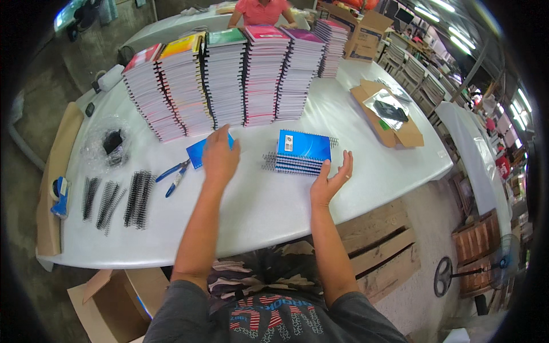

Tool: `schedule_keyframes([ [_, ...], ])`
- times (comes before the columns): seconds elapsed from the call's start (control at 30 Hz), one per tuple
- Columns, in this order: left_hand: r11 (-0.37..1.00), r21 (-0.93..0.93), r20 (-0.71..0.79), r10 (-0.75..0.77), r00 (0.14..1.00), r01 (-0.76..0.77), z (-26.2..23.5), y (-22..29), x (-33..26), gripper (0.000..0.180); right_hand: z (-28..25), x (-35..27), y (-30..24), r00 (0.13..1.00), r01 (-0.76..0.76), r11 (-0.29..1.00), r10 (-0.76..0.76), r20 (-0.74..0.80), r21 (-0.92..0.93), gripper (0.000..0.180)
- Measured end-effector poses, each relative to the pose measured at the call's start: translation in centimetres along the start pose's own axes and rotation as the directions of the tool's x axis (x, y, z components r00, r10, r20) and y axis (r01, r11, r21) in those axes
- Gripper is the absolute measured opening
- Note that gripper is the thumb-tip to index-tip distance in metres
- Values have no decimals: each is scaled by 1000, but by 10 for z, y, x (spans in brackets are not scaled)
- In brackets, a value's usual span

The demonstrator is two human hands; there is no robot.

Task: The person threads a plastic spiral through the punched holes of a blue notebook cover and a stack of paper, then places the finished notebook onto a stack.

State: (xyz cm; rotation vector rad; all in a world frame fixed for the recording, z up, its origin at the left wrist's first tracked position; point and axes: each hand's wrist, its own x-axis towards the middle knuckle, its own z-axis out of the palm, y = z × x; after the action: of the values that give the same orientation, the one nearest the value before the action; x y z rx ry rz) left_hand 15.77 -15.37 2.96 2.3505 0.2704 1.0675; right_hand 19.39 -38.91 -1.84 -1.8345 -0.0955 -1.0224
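Observation:
My left hand (pixel 222 155) lies over a blue notebook cover (pixel 195 153), hiding much of it; its fingers look stretched forward. Right beside the cover are blue-handled pliers (pixel 176 173), their jaws pointing at it. A short stack of blue spiral notebooks (pixel 304 145) sits to the right, with coil ends sticking out at both sides. My right hand (pixel 331 182) is open at the near right corner of that stack, its thumb close to or touching the edge and the other fingers spread. Bundles of black spiral coils (pixel 138 199) rest on the left of the table.
Tall stacks of bound notebooks (pixel 224 80) in several colours stand behind my hands. Clear plastic wrap (pixel 108 143) and a blue tape dispenser (pixel 59 196) are at the left. An opened carton (pixel 409 132) lies at the right. Across the table sits a person (pixel 262 12) in pink.

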Motion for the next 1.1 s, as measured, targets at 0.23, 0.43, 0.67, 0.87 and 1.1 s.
schedule_keyframes([
  [0.23, 912, 390, 398, -46, 916, -123, -51, -60, -22, 27, 5, -27, -31, 910, 415, 909, -415, 6, 27, 50],
  [0.43, 850, -250, 392, -349, 851, 464, -112, 34, -61, 28, -4, -95, -125, 644, 446, 833, -553, 529, 329, 56],
  [0.67, 742, -526, 232, -345, 909, 416, -115, -10, -99, 43, -10, -76, -102, 390, -710, 618, -54, 919, 337, 27],
  [0.87, 538, -589, 496, -349, 795, 603, -91, -7, -115, 36, 4, -70, -76, 337, -704, 630, -111, 935, 328, 19],
  [1.1, 530, -570, 497, -385, 778, 627, -89, -21, -127, 31, 15, -74, -69, 534, -318, 785, -315, 785, 532, 25],
])
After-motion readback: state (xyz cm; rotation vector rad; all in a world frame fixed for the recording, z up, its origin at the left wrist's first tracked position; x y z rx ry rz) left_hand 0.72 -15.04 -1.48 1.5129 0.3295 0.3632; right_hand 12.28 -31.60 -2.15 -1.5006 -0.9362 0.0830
